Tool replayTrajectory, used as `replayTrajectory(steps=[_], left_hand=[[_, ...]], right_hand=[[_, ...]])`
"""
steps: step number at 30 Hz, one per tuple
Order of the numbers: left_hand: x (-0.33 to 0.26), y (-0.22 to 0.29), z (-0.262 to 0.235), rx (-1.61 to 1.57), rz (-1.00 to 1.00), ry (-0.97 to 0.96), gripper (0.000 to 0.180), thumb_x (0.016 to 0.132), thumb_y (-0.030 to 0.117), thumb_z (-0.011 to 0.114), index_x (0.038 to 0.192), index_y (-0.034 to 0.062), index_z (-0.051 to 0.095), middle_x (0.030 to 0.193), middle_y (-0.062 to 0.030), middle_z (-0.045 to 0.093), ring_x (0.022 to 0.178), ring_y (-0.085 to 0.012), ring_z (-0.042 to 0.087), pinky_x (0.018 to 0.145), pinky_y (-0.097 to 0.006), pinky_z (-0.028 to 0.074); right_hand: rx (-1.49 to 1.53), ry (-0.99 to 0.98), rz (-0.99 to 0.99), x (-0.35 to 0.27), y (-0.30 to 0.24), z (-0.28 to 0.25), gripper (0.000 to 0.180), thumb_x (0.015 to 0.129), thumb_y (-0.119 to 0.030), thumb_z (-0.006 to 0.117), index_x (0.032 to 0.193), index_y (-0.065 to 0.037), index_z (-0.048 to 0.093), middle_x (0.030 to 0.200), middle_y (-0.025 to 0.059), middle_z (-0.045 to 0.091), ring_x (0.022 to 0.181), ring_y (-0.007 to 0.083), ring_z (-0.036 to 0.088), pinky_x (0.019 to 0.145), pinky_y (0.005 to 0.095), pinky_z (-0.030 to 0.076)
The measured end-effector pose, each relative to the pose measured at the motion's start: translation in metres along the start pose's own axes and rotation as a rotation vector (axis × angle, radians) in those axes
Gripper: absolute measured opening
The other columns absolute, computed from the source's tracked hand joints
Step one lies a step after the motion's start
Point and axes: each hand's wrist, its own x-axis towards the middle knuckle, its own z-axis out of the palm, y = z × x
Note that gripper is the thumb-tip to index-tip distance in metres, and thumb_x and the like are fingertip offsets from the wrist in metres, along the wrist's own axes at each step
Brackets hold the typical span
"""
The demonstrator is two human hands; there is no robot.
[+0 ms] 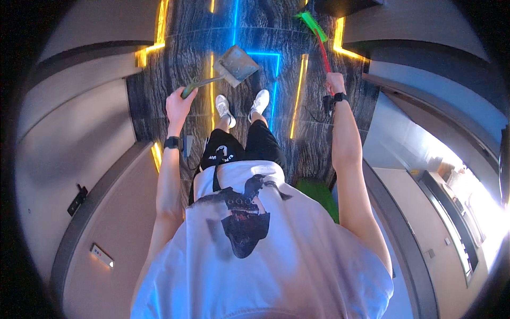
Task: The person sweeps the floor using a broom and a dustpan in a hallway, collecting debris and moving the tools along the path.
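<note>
Two bare hands are at work near the top of the frame, each grasping a cleaning tool. Left of upper centre, the left hand (179, 106) has its fingers curled firmly round the handle of a dustpan (238, 66); that handle is slim, greenish at the grip and greyer toward the pan. The pan sits just above the middle of the frame, a squarish, flat-bottomed scoop with a dull, scuffed grey surface, tipped so that it looks like a diamond. From up here I can't fairly tell whether its edge meets the floor (186, 50).

Toward the upper right, the right hand (335, 84) is clenched about the lower end of a brush (314, 27). Its thin red handle curves up to a narrow head of stiff, bright green bristles, well apart from the pan. Each wrist bears a dark band.

The floor is dark and glossy, veined in wavy grey like polished stone, crossed by straight yellow light strips (299, 95) and an angular blue line (264, 53). White shoes (225, 110) stand between the hands, below the pan. Lower, right of centre, a strip of green mat (320, 194) shows beside the soft white cloth shirt (303, 234).
</note>
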Motion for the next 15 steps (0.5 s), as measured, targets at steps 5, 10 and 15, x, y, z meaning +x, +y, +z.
replayTrajectory(steps=[5,10,15], left_hand=[[0.008,0.027,0.008,-0.089,-0.004,-0.052,0.042,0.086,0.047,0.075,0.087,0.0054,0.071,0.075,-0.0210,0.066,0.074,-0.0408,0.066,0.063,-0.047,0.049],[0.009,0.009,0.020,-0.051,0.045,-0.025,0.042,0.086,0.049,0.074,0.090,0.0063,0.073,0.077,-0.0211,0.068,0.077,-0.0413,0.068,0.065,-0.047,0.051],[0.011,0.010,0.026,-0.048,0.036,-0.046,0.043,0.085,0.051,0.073,0.094,0.0088,0.074,0.083,-0.0197,0.071,0.082,-0.0407,0.069,0.068,-0.047,0.052]], right_hand=[[0.092,-0.016,-0.026,0.006,0.060,-0.021,0.027,0.084,-0.016,0.058,0.062,-0.001,0.061,0.055,0.0108,0.059,0.042,0.0208,0.054,0.038,0.0376,0.035],[-0.435,0.085,-0.051,-0.085,0.102,0.004,0.030,0.086,-0.021,0.057,0.067,0.001,0.064,0.055,0.0110,0.061,0.045,0.0231,0.062,0.040,0.0375,0.045],[-0.258,-0.211,0.165,-0.164,0.123,-0.018,0.031,0.087,-0.023,0.061,0.074,0.004,0.067,0.057,0.0109,0.060,0.045,0.0204,0.058,0.040,0.0357,0.041]])
